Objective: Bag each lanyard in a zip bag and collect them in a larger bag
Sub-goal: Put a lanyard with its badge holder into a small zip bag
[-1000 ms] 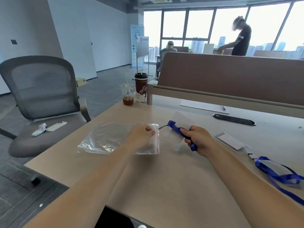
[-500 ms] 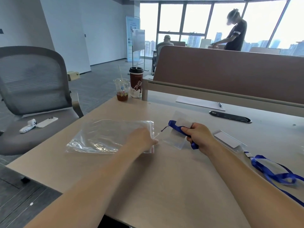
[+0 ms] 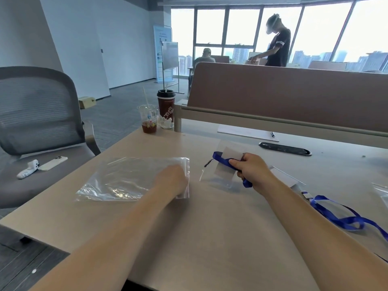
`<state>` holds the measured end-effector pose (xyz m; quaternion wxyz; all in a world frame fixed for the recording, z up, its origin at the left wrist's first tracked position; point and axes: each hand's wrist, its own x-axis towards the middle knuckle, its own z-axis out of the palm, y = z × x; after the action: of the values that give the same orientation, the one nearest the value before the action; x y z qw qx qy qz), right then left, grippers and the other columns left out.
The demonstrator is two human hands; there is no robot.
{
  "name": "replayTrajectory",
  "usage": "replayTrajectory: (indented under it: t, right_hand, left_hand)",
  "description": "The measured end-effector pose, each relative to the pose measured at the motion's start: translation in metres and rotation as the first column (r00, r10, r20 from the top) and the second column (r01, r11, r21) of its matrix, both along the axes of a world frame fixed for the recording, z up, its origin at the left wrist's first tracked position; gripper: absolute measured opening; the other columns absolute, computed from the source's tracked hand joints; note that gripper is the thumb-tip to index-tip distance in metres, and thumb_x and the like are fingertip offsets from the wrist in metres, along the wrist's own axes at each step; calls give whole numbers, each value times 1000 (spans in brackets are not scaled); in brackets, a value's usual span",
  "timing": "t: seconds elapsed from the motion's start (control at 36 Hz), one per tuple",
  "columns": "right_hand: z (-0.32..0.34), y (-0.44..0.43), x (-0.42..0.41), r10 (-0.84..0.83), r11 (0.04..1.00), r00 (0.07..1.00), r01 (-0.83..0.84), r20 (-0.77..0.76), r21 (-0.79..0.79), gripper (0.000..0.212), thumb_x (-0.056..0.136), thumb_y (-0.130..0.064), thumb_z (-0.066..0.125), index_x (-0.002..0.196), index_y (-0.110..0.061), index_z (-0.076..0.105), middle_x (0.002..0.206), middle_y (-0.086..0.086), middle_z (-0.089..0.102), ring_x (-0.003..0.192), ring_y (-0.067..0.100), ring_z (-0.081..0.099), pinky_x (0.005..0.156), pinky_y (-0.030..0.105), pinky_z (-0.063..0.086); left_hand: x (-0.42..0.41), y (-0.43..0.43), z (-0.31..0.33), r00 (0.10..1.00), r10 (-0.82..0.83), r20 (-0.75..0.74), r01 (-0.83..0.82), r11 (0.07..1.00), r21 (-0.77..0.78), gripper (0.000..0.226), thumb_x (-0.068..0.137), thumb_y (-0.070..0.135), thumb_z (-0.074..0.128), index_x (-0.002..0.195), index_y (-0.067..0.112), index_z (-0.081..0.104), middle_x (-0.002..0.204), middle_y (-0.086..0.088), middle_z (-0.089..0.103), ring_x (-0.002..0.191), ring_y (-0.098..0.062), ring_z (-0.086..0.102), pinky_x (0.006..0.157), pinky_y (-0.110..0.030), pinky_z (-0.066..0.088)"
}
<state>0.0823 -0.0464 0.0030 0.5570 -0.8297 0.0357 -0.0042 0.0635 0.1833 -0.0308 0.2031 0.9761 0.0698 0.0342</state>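
Observation:
A large clear zip bag [image 3: 126, 179] lies flat on the desk, its red-striped mouth facing right. My left hand [image 3: 172, 179] rests on that mouth end and pinches it. Just to its right, my right hand [image 3: 249, 171] grips a folded blue lanyard [image 3: 222, 161] together with a small clear zip bag and its card holder [image 3: 225, 166], held slightly above the desk. A second blue lanyard [image 3: 344, 219] with a clear badge holder [image 3: 285, 177] lies loose at the right. The edge of another clear bag [image 3: 382, 192] shows at the far right.
Two drink cups [image 3: 149, 120] [image 3: 165, 108] stand at the desk's far left corner. A paper sheet [image 3: 245, 132], a pen and a black cable grommet [image 3: 284, 148] lie by the brown partition. An office chair [image 3: 37, 122] holding a phone and a controller stands left.
My left hand has slid down along the large bag's mouth. My right hand lifted the lanyard and small bag a little. The camera has tilted and moved closer.

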Motion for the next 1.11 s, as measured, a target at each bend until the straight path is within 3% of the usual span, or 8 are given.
replayTrajectory:
  t: [0.14, 0.28, 0.36, 0.47, 0.67, 0.81, 0.94, 1.11]
  right_hand:
    - [4, -4, -3, 24, 999, 999, -25, -32, -23, 20, 93, -24, 67, 100, -7, 64, 79, 10, 61, 59, 19, 45, 60, 36, 38]
    - [4, -4, -6, 29, 999, 999, -29, -37, -17, 21, 93, -23, 67, 104, -5, 63, 82, 11, 61, 60, 18, 45, 59, 35, 38]
    - [5, -5, -7, 34, 999, 999, -35, -37, -7, 20, 94, -22, 66, 104, -6, 63, 81, 10, 60, 59, 18, 44, 57, 32, 37]
    - [6, -5, -8, 43, 999, 999, -43, -34, -9, 17, 94, -22, 66, 102, -7, 63, 81, 9, 60, 59, 17, 44, 55, 29, 38]
    - [13, -12, -12, 76, 997, 997, -77, -29, -32, 20, 94, -24, 67, 87, -8, 56, 68, 6, 53, 52, 16, 41, 50, 28, 33]
    - [24, -17, -19, 165, 986, 986, -165, -27, 3, 26, 96, -21, 65, 76, -11, 50, 55, 1, 46, 47, 15, 36, 44, 24, 31]
    - [32, -22, -24, 253, 967, 965, -251, -65, 31, 25, 93, -22, 68, 95, 2, 63, 64, 7, 50, 52, 16, 37, 49, 26, 32]
    - [39, -22, -34, 307, 949, 944, -313, -121, -28, 24, 92, -21, 70, 75, -8, 58, 62, 8, 49, 51, 15, 36, 49, 25, 31]
  left_hand:
    - [-7, -4, 7, 999, -30, -13, 30, 999, 16, 42, 85, 49, 68, 109, 15, 58, 102, -2, 64, 95, -22, 61, 87, -32, 49]
    - [-7, -5, 9, 997, -38, -63, 40, 999, 24, 10, 79, 15, 54, 72, 9, 56, 76, -5, 63, 81, -27, 67, 80, -33, 55]
    - [-10, -7, 13, 1000, -3, -30, 4, 998, 58, 14, 85, 6, 50, 91, 7, 62, 97, -10, 67, 95, -29, 66, 79, -30, 50]
    - [-7, -5, 13, 999, 34, -6, -34, 999, 27, 29, 93, 6, 47, 118, 4, 62, 119, -13, 65, 112, -31, 62, 91, -34, 48]
    - [-7, 0, 27, 995, 17, 101, -13, 999, -37, 17, 86, 19, 68, 97, 6, 71, 102, -10, 70, 98, -29, 65, 73, -31, 46]
    - [-11, -4, 43, 994, -46, 104, 53, 996, -73, 21, 84, 25, 76, 88, 6, 70, 94, -8, 69, 89, -26, 63, 73, -31, 45]
    - [-14, -6, 41, 994, -93, 49, 98, 988, -121, 21, 86, 27, 75, 94, 10, 64, 91, -2, 63, 83, -20, 58, 72, -30, 43]
    - [-19, -12, 34, 989, -146, 15, 146, 976, -162, 20, 88, 28, 74, 94, 9, 71, 95, -5, 70, 83, -19, 62, 80, -32, 51]
